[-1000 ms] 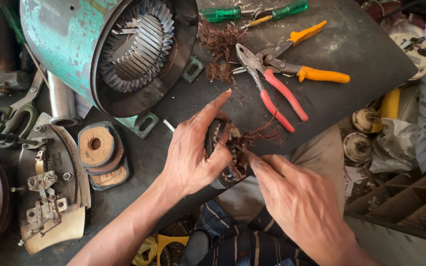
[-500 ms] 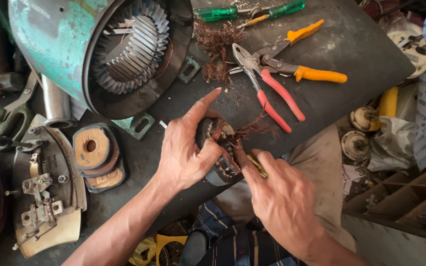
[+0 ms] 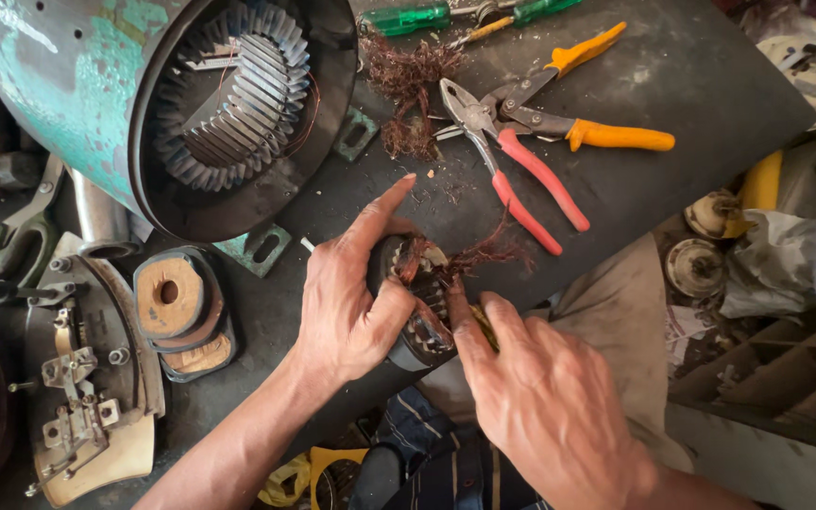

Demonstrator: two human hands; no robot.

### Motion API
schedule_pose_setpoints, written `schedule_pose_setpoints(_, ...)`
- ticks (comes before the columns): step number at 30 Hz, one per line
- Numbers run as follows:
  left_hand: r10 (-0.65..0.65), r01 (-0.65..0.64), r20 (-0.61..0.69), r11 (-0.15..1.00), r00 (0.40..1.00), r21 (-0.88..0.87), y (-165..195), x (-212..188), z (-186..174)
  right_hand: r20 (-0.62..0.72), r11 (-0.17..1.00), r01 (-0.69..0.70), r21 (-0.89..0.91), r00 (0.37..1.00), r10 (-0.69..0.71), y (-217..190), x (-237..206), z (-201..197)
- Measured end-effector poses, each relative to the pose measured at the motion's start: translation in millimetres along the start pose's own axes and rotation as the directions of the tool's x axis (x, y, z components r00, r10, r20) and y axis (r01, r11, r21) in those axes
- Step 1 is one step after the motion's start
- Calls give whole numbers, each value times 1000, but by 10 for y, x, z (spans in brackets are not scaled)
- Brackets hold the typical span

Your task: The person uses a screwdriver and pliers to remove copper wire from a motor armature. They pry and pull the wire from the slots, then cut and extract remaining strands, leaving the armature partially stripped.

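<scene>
copper winding wire [image 3: 484, 253] frays from the small stator [image 3: 419, 302] gripped in the left hand [image 3: 351, 302] at the bench edge; right hand [image 3: 540, 397] clasps a tool, which could slip and gouge a finger.

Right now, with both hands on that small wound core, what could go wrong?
The left hand grips the small wound core close to where the right hand works a thin tool into it; a slip could jab the left thumb. Frayed copper wire sticks out and may prick fingers. The core sits near the mat's edge and could drop.
</scene>
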State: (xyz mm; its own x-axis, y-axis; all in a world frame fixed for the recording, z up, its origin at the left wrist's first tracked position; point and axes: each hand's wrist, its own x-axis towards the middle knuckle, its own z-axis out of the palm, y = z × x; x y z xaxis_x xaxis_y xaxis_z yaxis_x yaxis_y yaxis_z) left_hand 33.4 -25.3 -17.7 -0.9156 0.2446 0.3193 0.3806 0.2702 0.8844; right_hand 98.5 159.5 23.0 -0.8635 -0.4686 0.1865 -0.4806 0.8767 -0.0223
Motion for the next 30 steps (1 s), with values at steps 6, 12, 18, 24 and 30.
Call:
schedule_pose_setpoints(6, 8, -8, 1, 999, 1000, 47, 6, 3, -20, 113, 1000, 9, 1, 994, -9, 39, 42, -23)
schedule_pose_setpoints(12, -9, 8, 7, 1000, 1000, 24, -12, -7, -35, 100, 999, -5, 49, 995, 0, 66, 62, -70)
schedule_pose_setpoints(18, -53, 53, 3, 998, 999, 15, -17, -24, -74, 69, 998, 11, 64, 997, -15, 41, 64, 14)
schedule_pose_setpoints(24, -81, 81, -4, 997, 997, 1, -43, -2, -100, -112, 999, 35, -7, 993, -36, 23, -6, 159)
schedule_pose_setpoints(30, -111, 111, 0, 994, 994, -6, -64, 9, -88, -161, 999, -35, -32, 987, 29, -28, -78, 263)
